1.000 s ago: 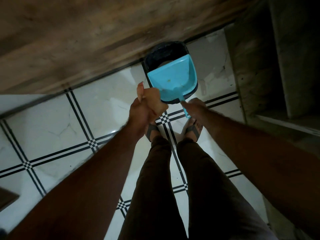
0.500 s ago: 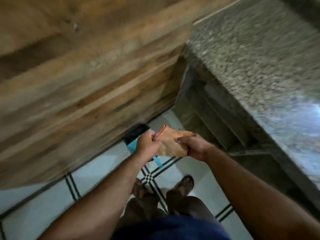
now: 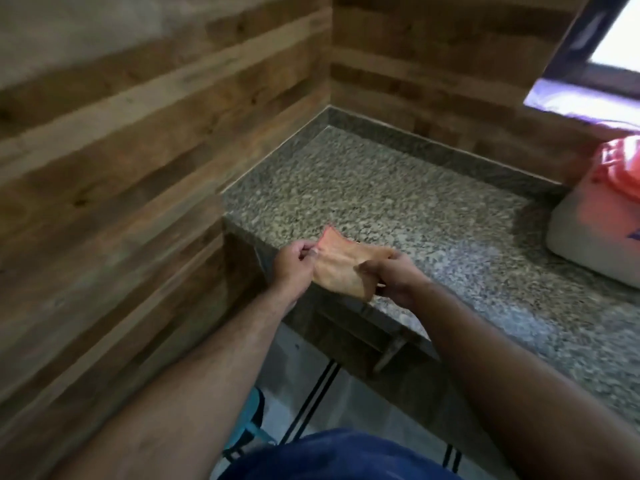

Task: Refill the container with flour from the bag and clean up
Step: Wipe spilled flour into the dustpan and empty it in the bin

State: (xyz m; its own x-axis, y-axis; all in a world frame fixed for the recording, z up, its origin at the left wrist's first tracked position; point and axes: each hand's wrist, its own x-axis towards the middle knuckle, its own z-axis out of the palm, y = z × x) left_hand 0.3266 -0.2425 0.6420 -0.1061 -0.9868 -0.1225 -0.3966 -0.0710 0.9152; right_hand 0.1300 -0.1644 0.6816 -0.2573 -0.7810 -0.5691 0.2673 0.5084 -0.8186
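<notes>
Cloth stretched between both hands over counter front edge. Left hand pinches left corner, right hand grips right side. Flour bag on counter, far right.

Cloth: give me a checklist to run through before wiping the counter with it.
1. Cloth held by both hands, left hand and right hand: ok.
2. Cloth spread flat for wiping: not ok, it is bunched between the hands.
3. Counter corner ahead free of objects: ok.
4. Flour bag out of the wiping path, at the far right: ok.
5. Flour left on the counter: cannot tell, the picture is blurred and the stone is speckled.
6. Cloth clean or damp: cannot tell.
</notes>
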